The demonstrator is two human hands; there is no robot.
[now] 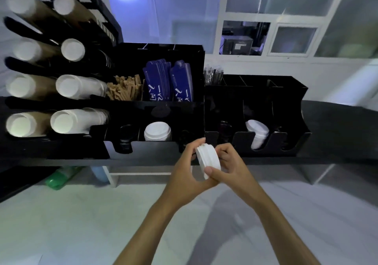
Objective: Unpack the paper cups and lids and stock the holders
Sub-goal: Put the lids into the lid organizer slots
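Both hands hold a small stack of white lids (207, 158) on edge, just in front of the black counter's front lip. My left hand (189, 170) grips the stack from the left, thumb across its lower edge. My right hand (229, 162) cups it from the right. A black lid holder (155, 150) behind my hands has a short stack of white lids (157, 132) in its middle slot. A second black holder (243, 142) to the right contains tilted white lids (257, 133). The cup rack (22, 103) at left carries stacks of paper cups (69, 121) lying sideways.
Wooden stirrers (124, 89) and blue sleeves (167, 80) fill the upper compartments. Wrapped straws (212, 76) stand behind the right holder. A green bottle (61, 177) lies under the black counter (337, 121). A pale worktop (81, 223) spreads below my arms.
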